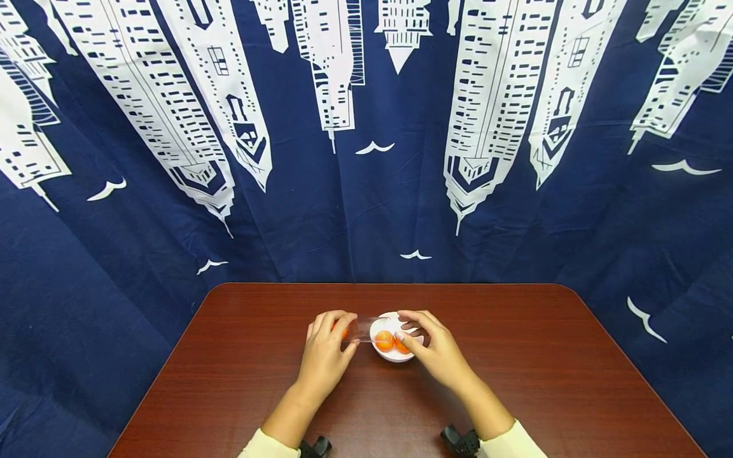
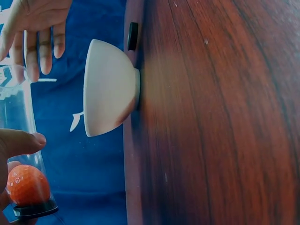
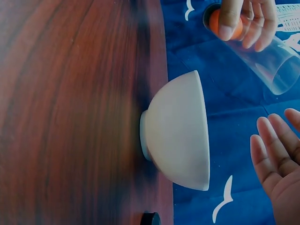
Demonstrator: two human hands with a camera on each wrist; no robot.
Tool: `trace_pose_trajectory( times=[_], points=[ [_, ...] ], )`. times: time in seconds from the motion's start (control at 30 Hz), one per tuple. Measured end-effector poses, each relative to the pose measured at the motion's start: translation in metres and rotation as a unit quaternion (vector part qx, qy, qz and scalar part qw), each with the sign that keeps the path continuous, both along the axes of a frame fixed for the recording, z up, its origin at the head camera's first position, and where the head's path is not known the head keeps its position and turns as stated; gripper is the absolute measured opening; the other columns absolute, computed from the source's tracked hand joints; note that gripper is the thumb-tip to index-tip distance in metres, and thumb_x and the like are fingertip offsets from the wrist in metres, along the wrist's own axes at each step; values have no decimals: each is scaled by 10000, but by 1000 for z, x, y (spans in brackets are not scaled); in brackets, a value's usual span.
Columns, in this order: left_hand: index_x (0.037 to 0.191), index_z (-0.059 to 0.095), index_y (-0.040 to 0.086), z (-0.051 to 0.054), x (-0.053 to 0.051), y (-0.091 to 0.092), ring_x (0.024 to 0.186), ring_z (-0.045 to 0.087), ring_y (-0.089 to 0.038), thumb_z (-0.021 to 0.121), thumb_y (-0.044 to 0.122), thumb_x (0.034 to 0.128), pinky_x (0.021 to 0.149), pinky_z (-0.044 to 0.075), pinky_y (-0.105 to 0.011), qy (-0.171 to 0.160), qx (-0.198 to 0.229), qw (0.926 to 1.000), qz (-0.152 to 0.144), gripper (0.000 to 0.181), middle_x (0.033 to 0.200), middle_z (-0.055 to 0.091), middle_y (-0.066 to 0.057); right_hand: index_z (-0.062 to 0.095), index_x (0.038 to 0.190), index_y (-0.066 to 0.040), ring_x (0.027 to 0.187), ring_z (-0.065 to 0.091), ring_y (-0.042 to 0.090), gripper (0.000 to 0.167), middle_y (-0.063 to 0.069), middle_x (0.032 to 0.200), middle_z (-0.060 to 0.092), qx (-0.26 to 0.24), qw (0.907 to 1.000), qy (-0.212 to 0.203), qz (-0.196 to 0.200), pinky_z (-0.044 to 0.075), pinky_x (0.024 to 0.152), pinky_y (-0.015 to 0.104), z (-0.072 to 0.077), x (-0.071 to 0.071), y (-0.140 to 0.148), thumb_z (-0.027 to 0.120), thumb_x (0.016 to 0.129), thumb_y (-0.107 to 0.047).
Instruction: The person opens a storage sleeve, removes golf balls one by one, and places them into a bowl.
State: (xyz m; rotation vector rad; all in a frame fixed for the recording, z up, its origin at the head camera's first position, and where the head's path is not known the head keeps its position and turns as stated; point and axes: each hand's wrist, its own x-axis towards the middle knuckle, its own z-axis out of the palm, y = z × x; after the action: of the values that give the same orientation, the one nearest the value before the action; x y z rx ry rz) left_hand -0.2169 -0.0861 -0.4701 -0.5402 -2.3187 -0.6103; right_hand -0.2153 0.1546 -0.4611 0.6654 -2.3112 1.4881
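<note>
My left hand (image 1: pixel 326 346) grips a clear plastic tube (image 1: pixel 366 329) near its black base. Inside that end sits an orange ball (image 2: pixel 28 185) with a dimpled surface. The tube lies nearly level, its open mouth (image 3: pixel 287 75) a little higher and pointing toward my right hand (image 1: pixel 438 350). Loosely bent fingers on that right hand hold nothing; in the head view it overlaps the right side of a white bowl (image 1: pixel 395 359). Orange balls (image 1: pixel 384 341) show in the bowl, one partly covered by the right thumb. The bowl stands upright on the table, below both hands.
A small black disc-like thing (image 2: pixel 133 36) stands on the brown wooden table (image 1: pixel 258 356) right of the bowl; the head view does not show it. Dark blue cloth (image 1: pixel 366 210) with white building prints hangs behind the table. Black wrist devices (image 1: pixel 460 440) sit by both sleeves.
</note>
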Motion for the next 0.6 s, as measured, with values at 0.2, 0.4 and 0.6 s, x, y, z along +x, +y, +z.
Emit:
trace_pose_trajectory(
  times=[0.2,0.4,0.6],
  points=[
    [1205,678,172,4,1,0,1149,568,-220,913,120,721,1002,442,-439,120,-266,9995,-90,541,1184,628,1,622,1290,-17,994,668,392,436,190,1136,662,38,10000,-12,-38,577,788,276,-5,3,-4,756,876,-27],
    [1195,683,175,9,2,1,1152,566,-240,901,108,725,1000,423,-461,348,-469,9982,-165,522,1178,634,-11,622,1301,-14,964,684,351,444,169,1124,667,-82,9999,-83,11,581,776,277,-8,3,-6,763,883,-62],
    [1189,690,182,12,2,0,1152,567,-258,889,102,726,996,402,-472,519,-561,9969,-194,510,1179,641,-12,628,1320,-71,996,684,210,438,123,1174,669,-203,9992,-344,67,579,810,253,-9,5,-7,756,913,-172]
  ],
)
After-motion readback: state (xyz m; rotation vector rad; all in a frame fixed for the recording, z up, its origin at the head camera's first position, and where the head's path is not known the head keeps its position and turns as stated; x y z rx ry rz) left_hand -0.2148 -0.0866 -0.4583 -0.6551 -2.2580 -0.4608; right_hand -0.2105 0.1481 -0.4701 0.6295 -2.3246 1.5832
